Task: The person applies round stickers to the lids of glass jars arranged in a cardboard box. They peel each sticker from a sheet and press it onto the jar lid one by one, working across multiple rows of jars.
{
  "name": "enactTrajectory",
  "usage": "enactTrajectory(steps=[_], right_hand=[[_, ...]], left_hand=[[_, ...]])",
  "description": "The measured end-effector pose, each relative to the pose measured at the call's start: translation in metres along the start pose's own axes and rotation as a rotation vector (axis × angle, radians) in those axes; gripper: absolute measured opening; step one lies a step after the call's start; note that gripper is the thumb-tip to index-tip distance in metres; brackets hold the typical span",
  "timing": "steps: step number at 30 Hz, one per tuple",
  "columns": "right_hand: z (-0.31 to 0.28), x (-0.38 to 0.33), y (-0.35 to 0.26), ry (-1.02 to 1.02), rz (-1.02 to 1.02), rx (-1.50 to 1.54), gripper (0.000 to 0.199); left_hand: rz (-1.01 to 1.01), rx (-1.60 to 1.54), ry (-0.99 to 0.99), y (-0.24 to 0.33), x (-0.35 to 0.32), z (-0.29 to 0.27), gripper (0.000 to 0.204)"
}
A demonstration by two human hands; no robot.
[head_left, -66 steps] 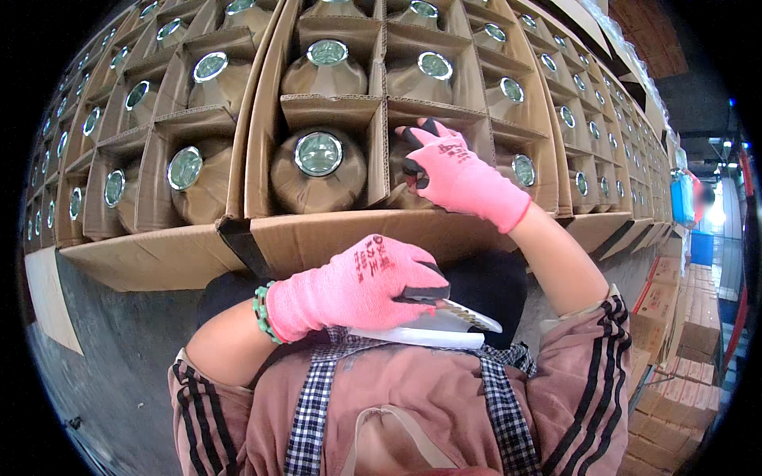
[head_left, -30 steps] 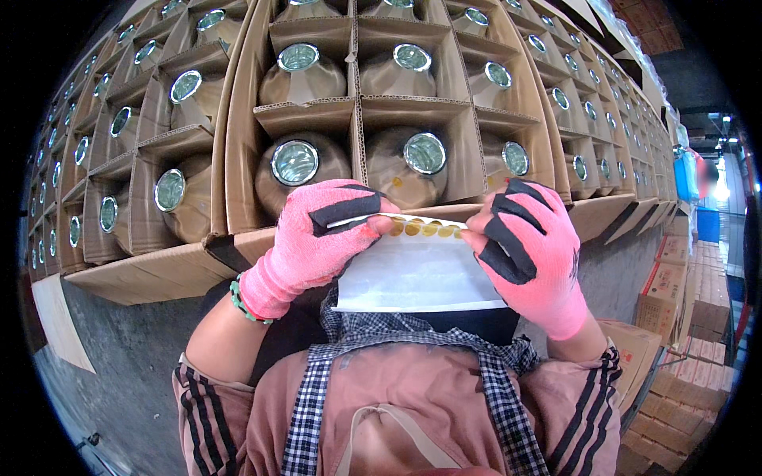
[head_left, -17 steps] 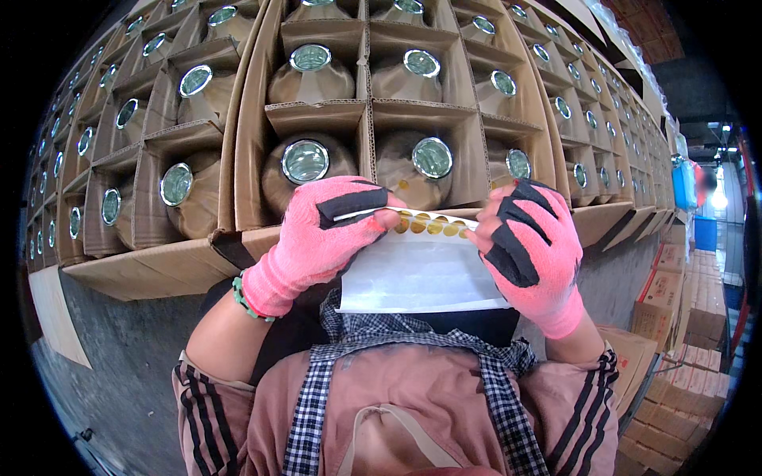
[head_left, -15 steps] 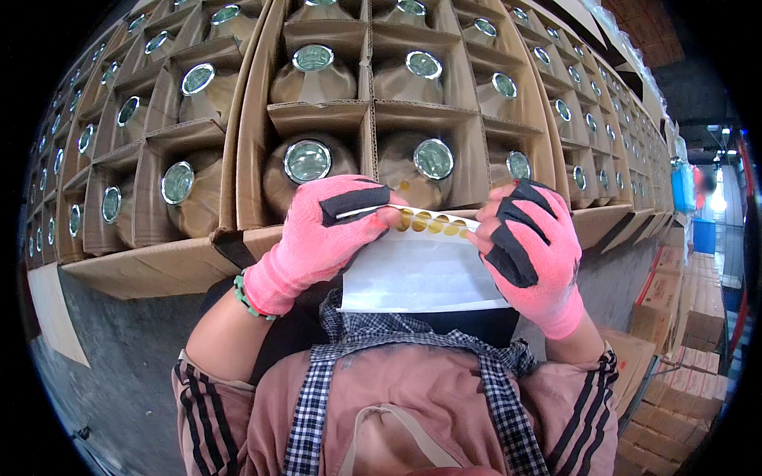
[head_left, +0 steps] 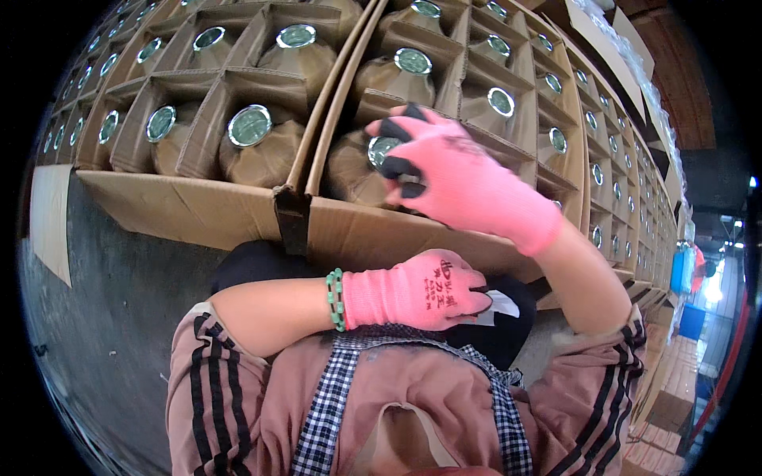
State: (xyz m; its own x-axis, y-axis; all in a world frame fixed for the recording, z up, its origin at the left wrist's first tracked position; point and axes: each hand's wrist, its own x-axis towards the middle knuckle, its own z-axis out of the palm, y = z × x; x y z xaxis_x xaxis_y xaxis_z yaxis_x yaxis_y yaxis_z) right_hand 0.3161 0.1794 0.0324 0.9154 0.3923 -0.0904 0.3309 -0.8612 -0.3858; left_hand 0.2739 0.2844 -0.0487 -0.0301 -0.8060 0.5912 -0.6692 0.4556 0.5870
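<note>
Fisheye-bent edges, glare [head_left: 713, 292] at right

A warehouse or packing area: long rows of open, divided cardboard cartons [head_left: 182, 206] hold glass bottles [head_left: 298, 62], with brown boxes [head_left: 675, 387] stacked at right and grey floor [head_left: 127, 293].

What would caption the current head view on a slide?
Gloved right hand over a glass jar in a divided carton; left hand holds a white sheet.
</note>
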Motion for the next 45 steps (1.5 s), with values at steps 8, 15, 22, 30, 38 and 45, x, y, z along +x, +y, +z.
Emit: enactTrajectory(steps=[8,15,22,30,38,45], right_hand=[[0.051,0.044,0.007,-0.228,0.007,-0.439,0.025],[0.042,0.039,0.012,0.076,0.054,-0.433,0.026],[-0.058,-0.038,-0.011,0.58,0.268,0.155,0.02],[-0.052,-0.115,-0.01,0.241,0.397,-0.174,0.028],[-0.047,-0.125,-0.013,0.36,0.345,-0.268,0.019],[-0.036,-0.117,-0.017,0.358,0.325,-0.294,0.015]], left_hand=[[-0.05,-0.068,0.073,-0.012,-0.002,-0.012,0.023],[-0.053,-0.077,0.133,-0.025,0.001,-0.017,0.025],[-0.347,-0.41,0.408,-0.023,0.002,-0.032,0.017],[-0.663,-0.598,0.532,-0.022,0.012,-0.042,0.015],[-0.584,-0.424,0.445,-0.021,0.015,-0.041,0.018],[-0.639,-0.539,0.464,-0.018,0.015,-0.043,0.019]])
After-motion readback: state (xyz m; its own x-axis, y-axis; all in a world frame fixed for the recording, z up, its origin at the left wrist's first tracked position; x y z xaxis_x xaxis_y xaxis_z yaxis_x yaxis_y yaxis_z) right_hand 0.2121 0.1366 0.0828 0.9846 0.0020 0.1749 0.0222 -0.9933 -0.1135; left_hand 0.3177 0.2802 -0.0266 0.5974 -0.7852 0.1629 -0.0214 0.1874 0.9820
